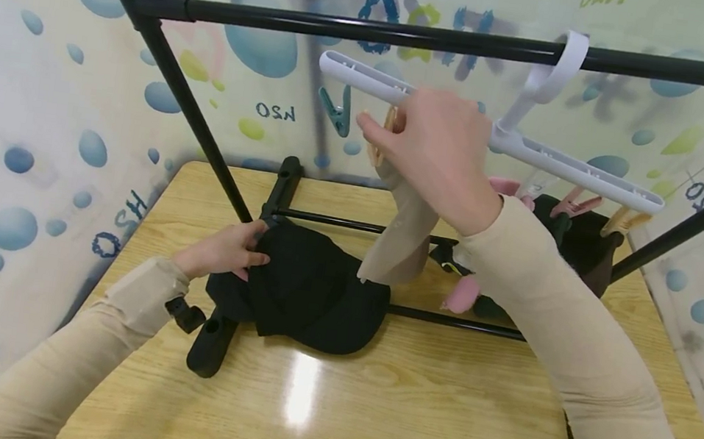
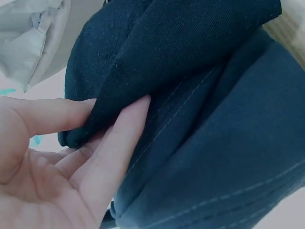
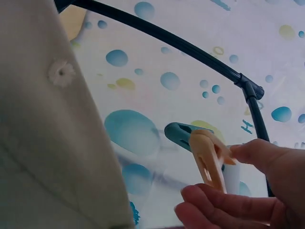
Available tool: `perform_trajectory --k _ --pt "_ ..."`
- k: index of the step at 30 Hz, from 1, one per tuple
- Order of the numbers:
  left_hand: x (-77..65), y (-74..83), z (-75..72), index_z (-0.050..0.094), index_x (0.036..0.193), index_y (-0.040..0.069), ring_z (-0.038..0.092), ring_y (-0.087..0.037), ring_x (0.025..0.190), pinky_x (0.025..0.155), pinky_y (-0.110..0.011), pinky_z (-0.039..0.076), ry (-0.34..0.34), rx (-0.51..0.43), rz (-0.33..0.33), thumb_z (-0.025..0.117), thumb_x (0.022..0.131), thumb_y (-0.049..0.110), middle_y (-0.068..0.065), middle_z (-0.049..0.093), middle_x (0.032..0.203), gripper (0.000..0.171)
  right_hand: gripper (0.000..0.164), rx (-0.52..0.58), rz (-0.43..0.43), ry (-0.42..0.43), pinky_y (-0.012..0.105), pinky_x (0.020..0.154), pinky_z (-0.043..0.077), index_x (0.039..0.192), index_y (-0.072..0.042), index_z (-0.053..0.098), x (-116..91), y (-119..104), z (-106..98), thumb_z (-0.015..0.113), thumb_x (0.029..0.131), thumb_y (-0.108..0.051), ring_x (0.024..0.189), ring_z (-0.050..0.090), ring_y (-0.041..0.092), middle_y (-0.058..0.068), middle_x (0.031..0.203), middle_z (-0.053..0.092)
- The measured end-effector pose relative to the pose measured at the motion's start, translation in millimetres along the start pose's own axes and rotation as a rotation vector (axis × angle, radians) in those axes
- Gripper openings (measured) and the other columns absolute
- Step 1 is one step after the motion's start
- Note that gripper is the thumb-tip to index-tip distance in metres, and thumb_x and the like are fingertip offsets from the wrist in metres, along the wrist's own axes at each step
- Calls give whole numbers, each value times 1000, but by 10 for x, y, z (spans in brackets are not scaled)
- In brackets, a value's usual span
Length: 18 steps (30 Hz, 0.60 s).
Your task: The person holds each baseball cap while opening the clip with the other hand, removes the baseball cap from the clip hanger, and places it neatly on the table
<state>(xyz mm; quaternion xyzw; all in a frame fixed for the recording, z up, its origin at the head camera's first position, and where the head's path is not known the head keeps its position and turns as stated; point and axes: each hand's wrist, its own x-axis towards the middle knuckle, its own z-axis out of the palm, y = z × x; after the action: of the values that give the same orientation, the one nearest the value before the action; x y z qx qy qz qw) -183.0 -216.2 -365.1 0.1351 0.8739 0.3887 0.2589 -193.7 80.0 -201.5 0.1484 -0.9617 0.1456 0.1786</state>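
In the head view, a black cap (image 1: 310, 284) lies on the table and the rack's left foot. My left hand (image 1: 228, 248) holds it at its left side; in the left wrist view, the thumb and fingers (image 2: 133, 119) pinch a fold of the dark cloth. My right hand (image 1: 440, 157) is raised at the left arm of a white hanger (image 1: 572, 167). Its thumb and fingers are at the two legs of an orange clothespin (image 3: 207, 155). Below that hand hangs a beige cap (image 1: 403, 234), partly hidden by the wrist. A teal clothespin (image 1: 338, 110) hangs to its left.
The hanger hooks over the black rail (image 1: 363, 30) of a rack on a wooden table (image 1: 419, 421). Pink clothespins (image 1: 574, 203) and a yellowish one (image 1: 622, 220) hang at the hanger's right, above dark cloth. Patterned walls (image 1: 33, 155) stand close behind and beside the table.
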Motion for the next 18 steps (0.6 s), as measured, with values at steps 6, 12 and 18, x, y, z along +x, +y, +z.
perform_trajectory --k 6,12,18 --pt "5 -33 0 35 135 -8 66 -33 89 64 -36 56 -6 -16 20 56 96 2 -30 59 111 45 41 -30 -69 54 34 45 34 78 -8 67 -225 176 -152 59 93 -45 58 52 25 7 68 61" --pt "15 -35 -16 37 130 -8 66 -32 88 64 -36 56 -8 -25 22 55 96 0 -30 59 110 39 24 -83 -282 217 42 43 41 93 -2 69 -505 506 -225 69 88 -25 59 58 32 13 83 67" --pt "9 -36 -19 37 130 -8 66 -32 88 65 -36 56 -15 -18 10 55 96 1 -30 59 110 40 31 -146 -280 278 47 44 41 102 5 65 -739 880 -288 75 82 -16 64 57 38 23 94 65"
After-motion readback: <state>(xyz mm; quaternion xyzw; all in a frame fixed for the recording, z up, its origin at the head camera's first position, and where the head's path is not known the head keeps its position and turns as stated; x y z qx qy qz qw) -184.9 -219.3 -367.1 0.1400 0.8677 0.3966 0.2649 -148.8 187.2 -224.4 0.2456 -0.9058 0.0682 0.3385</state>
